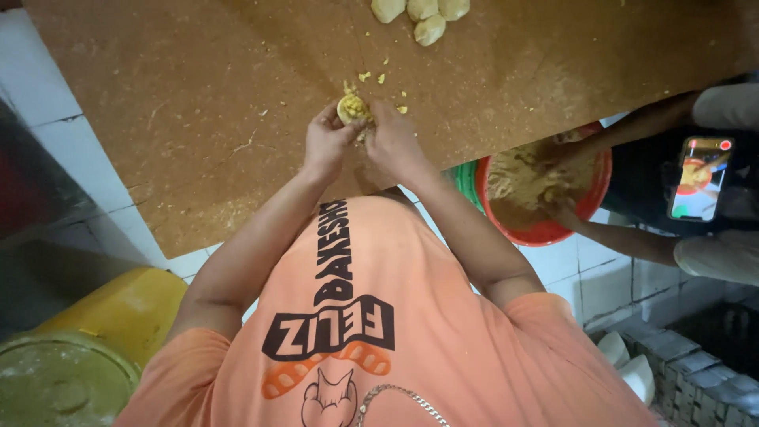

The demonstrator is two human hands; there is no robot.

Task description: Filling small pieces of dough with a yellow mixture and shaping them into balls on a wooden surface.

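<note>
Pinching a yellow-filled dough piece [353,107] in both grips, left hand [328,141], right hand [393,141], over brown board [198,103]

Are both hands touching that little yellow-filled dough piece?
Touching. The head view shows the left hand and right hand pinching the dough piece between fingertips.

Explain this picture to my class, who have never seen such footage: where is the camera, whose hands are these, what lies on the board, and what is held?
The camera sits on a person's head and looks straight down, so you see their orange shirt and both bare arms. No machine is involved. The left hand and right hand together hold a small dough cup with yellow filling over a brown board. Yellow crumbs lie just beyond it, and four dough balls sit at the far edge. At right, another person's hands work in a red bowl of brown mix, near a phone. A yellow drum stands lower left.
</note>
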